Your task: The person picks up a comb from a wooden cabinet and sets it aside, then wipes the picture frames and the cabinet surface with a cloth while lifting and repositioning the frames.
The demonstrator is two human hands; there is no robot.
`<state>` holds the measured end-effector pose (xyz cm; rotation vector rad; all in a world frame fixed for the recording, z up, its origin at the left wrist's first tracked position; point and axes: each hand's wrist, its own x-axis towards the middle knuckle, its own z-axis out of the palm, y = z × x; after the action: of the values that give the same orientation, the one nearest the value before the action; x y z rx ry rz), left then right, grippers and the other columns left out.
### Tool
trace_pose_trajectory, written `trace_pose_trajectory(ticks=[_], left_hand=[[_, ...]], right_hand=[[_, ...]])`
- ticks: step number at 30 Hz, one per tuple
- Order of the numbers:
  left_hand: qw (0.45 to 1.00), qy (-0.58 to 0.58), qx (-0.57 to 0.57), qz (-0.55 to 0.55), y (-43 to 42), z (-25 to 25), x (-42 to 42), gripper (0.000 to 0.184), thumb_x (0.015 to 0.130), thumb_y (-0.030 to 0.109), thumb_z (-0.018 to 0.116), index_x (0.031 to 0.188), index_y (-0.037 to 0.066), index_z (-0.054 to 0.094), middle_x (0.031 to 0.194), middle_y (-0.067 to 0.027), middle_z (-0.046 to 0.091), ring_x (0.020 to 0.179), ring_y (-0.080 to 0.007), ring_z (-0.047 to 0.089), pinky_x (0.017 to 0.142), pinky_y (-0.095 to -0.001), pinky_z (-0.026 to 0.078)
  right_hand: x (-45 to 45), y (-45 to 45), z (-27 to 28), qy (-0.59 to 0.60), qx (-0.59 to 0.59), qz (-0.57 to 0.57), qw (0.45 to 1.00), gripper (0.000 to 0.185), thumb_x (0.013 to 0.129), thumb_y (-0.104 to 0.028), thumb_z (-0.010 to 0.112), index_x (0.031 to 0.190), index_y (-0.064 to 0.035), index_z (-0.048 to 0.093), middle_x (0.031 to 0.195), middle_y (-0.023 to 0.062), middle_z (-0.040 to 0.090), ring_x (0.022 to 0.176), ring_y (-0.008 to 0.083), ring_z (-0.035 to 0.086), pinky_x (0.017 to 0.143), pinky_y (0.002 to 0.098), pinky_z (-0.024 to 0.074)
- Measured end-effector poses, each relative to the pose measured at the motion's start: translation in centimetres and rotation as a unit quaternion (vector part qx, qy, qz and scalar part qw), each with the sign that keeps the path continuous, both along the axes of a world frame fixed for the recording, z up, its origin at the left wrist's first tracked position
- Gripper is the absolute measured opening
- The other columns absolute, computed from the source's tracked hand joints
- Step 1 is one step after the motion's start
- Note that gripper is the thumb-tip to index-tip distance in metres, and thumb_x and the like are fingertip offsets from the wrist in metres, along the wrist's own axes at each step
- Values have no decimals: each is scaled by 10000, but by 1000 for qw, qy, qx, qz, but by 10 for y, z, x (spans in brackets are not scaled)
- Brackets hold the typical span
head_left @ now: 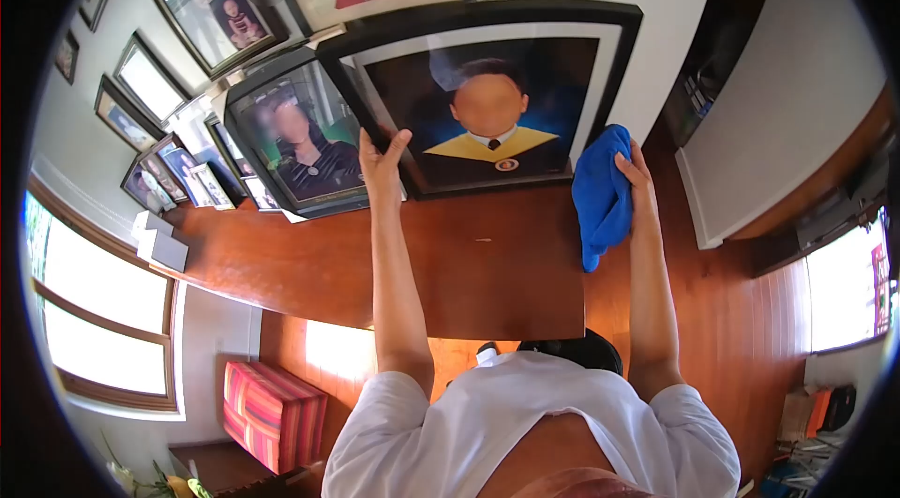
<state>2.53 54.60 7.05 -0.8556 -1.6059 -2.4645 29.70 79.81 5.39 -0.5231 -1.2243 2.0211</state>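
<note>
A large black-framed portrait [492, 113] leans against the wall on a brown wooden table [469, 264]. My left hand [382, 160] grips the frame's lower left side, thumb on the front. At the frame's lower right corner, my right hand [637, 184] holds a blue cloth [602, 198], which hangs down past the table's right end. Some of the right fingers are hidden by the cloth. Just left of my left hand stands a smaller dark-framed portrait [298, 137], partly behind the large frame.
Several small framed photos [202, 174] stand at the table's left, near a white box [161, 245]. More frames hang on the wall, one [214, 6] at upper left. A red striped seat [272, 414] is below left. Wooden floor [722, 310] shows at right.
</note>
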Motion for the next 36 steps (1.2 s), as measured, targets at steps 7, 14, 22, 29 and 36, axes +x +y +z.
trace_pose_trajectory(ticks=[7,14,22,29,36], left_hand=[[1000,-6,12,-4,-7,-6,6,304,816,43,764,1029,98,554,853,50,513,805,-62,495,763,-208,405],[1000,-20,-4,23,-34,-9,15,301,810,37,763,1001,108,542,844,48,489,784,-58,471,724,-200,383],[998,-24,9,60,-95,0,17,309,823,8,728,1043,89,527,888,48,459,824,-66,461,767,-213,385],[998,-35,-10,57,-143,-8,8,306,846,28,720,1093,91,552,937,50,474,888,-71,460,828,-226,378],[998,-17,-29,49,-141,-5,7,263,876,50,700,1088,100,554,922,54,454,872,-77,447,836,-233,365]], right_hand=[[-15,-1,-1,4,24,11,1000,634,872,-202,646,1435,-45,400,1228,97,570,1084,199,581,931,311,476],[-13,-19,1,6,34,21,999,596,883,-146,644,1426,-45,420,1219,91,584,1062,181,597,916,299,489],[-20,-55,6,-37,59,95,993,574,874,-140,662,1403,-42,464,1184,66,608,1045,153,587,914,274,462],[-29,-44,45,-87,174,90,977,565,863,-183,694,1372,-21,509,1179,84,633,1076,165,586,945,298,448],[-66,-69,141,150,190,31,970,564,940,-246,633,1406,16,454,1241,86,594,1109,139,546,972,259,412]])
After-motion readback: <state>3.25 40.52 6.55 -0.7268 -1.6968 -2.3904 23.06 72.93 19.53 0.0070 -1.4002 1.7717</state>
